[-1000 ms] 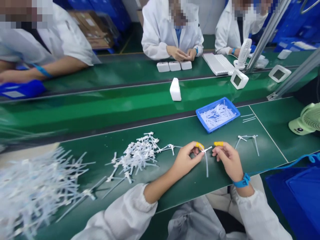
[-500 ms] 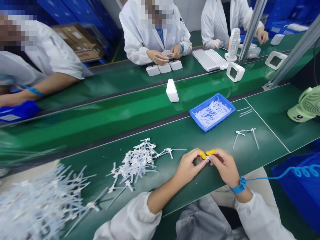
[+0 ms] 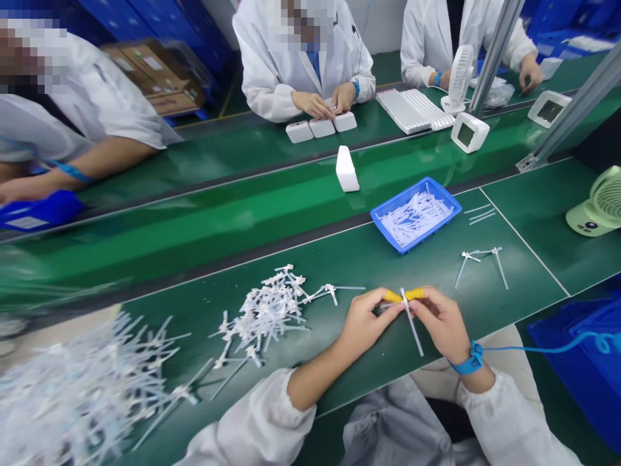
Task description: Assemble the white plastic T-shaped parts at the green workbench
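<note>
My left hand and my right hand meet above the green bench, each pinching with thumb and a yellow-capped index finger. Between the fingertips is a thin translucent strip with a white connector; its long end slants down toward me. The fingers partly hide the connector. To the left of my hands lies a pile of similar strips with white connectors. Beyond my hands, a blue tray holds loose pale strips. Two joined pieces lie to the right.
A larger, blurred heap of pale strips fills the bench's near left. Several loose strips lie right of the tray. Across the green conveyor, co-workers in white coats handle white devices. A green fan stands at right. A coiled blue cord runs from my right wristband.
The strip between my fingers has turned, and its long end now shows pointing toward me. My hands stay close together. Across the conveyor, the middle co-worker's hand has shifted onto the white devices.
</note>
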`<state>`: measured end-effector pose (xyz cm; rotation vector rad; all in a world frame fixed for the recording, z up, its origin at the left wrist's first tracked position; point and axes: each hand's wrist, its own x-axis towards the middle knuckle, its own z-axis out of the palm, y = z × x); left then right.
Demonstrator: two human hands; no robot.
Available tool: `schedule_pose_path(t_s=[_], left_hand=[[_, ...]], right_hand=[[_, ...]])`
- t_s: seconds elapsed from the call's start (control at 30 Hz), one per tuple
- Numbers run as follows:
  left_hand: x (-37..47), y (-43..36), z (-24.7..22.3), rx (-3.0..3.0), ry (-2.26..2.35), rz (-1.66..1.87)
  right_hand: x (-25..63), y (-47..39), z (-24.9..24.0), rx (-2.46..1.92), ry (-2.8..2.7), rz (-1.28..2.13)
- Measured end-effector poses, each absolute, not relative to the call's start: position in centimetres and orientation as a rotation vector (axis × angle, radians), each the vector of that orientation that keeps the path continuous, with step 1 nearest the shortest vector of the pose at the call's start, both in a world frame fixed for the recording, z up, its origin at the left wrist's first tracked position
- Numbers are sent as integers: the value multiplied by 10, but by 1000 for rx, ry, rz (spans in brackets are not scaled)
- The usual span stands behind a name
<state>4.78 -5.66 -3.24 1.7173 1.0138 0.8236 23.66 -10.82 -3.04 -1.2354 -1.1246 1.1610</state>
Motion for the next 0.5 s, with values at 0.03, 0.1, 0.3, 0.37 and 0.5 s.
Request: schedule_pose_path(t_s=[0.03,0.1,0.3,0.37,0.5], left_hand=[[48,-57,-33,1704,1016,825],[48,-57,-33,1680,1024,827],[48,-57,-34,1603,1044,838],[48,-57,-33,1630,1038,832],[48,-56,-29,1730,1034,820]], right_hand=[[236,-109,-32,-1237,-1107,1186],[236,-110,-34,-1240,-1063,1240],[233,-111,-34,-1220,-1008,1262],[233,-110,-33,-1243,-1009,1246],[234,-109,-31,-1294,-1002,1224]])
